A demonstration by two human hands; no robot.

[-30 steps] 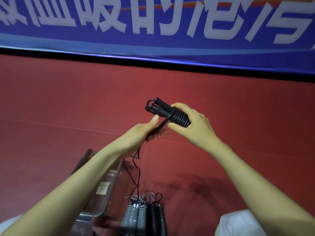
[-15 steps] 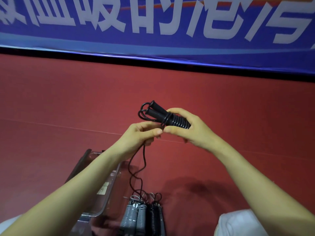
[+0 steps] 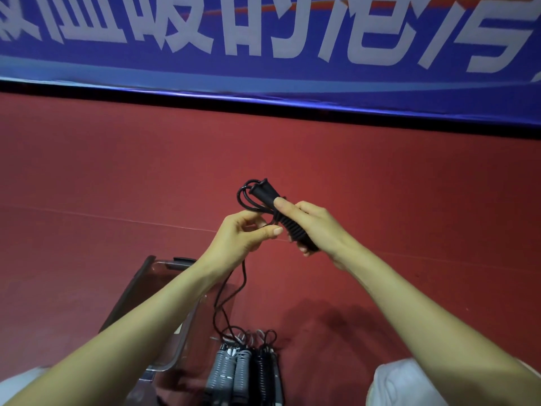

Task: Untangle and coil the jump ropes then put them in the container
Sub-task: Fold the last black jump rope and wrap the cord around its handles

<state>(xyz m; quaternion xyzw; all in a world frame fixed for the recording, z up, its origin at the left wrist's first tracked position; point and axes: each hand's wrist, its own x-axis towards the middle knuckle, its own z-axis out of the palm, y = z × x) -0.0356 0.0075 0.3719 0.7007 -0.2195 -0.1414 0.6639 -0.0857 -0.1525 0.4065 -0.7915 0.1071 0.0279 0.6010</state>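
Now my right hand (image 3: 319, 227) is gripping the handles (image 3: 263, 190), slanting upper left to lower right; my left hand (image 3: 240, 238), just beside, is pinching the cord (image 3: 244, 276) hanging toward lower centre.

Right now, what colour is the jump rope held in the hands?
Black: the jump rope has black cord and black handles. The head view shows it best.

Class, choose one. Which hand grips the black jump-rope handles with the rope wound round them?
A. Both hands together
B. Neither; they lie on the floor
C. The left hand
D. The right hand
D: the right hand grips the black handles, while the left hand only pinches the loose cord hanging below.
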